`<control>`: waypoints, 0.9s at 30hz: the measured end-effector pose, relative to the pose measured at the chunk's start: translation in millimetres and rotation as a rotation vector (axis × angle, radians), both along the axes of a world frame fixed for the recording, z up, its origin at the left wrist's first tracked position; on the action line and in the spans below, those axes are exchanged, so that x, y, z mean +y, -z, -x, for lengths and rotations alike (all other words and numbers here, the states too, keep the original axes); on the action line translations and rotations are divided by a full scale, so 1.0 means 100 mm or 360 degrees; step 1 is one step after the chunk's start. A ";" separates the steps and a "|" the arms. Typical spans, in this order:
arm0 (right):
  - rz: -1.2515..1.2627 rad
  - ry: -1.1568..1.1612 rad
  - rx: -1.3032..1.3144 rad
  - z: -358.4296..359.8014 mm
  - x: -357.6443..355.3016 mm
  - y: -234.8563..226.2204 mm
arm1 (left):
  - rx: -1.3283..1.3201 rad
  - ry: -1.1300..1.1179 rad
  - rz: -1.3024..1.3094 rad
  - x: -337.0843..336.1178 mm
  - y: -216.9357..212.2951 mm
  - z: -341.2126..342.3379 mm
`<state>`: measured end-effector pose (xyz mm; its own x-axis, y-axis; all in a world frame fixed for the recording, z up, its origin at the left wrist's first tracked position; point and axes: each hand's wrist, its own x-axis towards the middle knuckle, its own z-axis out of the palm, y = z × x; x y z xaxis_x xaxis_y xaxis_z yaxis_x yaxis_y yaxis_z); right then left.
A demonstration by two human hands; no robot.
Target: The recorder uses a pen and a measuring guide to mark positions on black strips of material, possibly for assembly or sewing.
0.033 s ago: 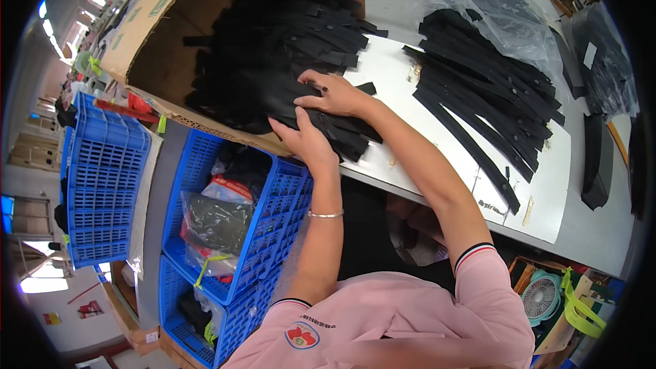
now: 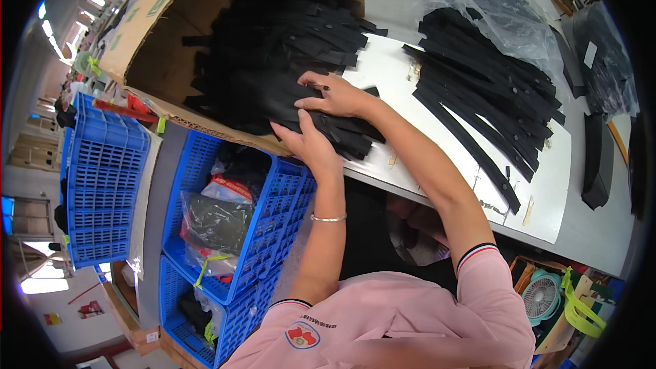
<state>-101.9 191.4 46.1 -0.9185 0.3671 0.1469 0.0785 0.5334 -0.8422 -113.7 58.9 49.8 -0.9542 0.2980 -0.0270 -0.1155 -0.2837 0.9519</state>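
Piled black strips (image 2: 488, 68), blue crates (image 2: 109, 195) and a grey worktable (image 2: 582, 232) mark this a workshop

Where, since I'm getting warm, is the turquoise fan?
In the head view's lower right, the turquoise fan sits below the table's edge, between the pink sleeve and the yellow-green strap.

Cardboard box (image 2: 145, 24) at upper left, worktop (image 2: 594, 246) at right.
The box holds a heap of fabric strips (image 2: 287, 34), whose right ends reach over the left part of a board (image 2: 553, 198) lying on the worktop. Right of centre, a bundle of fabric strips (image 2: 488, 89) lies across the board, with plastic sheeting (image 2: 495, 0) beside its upper end. Below the box, an upper crate (image 2: 277, 198) holds bagged goods (image 2: 217, 222), with a lower crate (image 2: 256, 304) beneath it in the frame. A desk fan (image 2: 542, 297) is at lower right.
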 end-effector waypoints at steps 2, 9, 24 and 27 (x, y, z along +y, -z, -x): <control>0.0022 -0.0058 0.0009 -0.13 0.00 0.05 | -0.0091 0.0037 -0.0218 -0.03 -0.03 -0.21; -0.0531 0.0020 -0.0446 -0.45 -0.04 -0.16 | 0.0019 0.0203 -0.0226 -0.05 -0.01 -0.49; -0.1074 0.1208 -0.0475 -2.95 -0.15 0.31 | 0.0774 0.0058 0.0700 -0.12 0.29 -0.37; -0.1097 0.1237 -0.0464 -2.87 -0.11 0.20 | 0.0721 0.0105 0.0745 -0.03 0.29 -0.35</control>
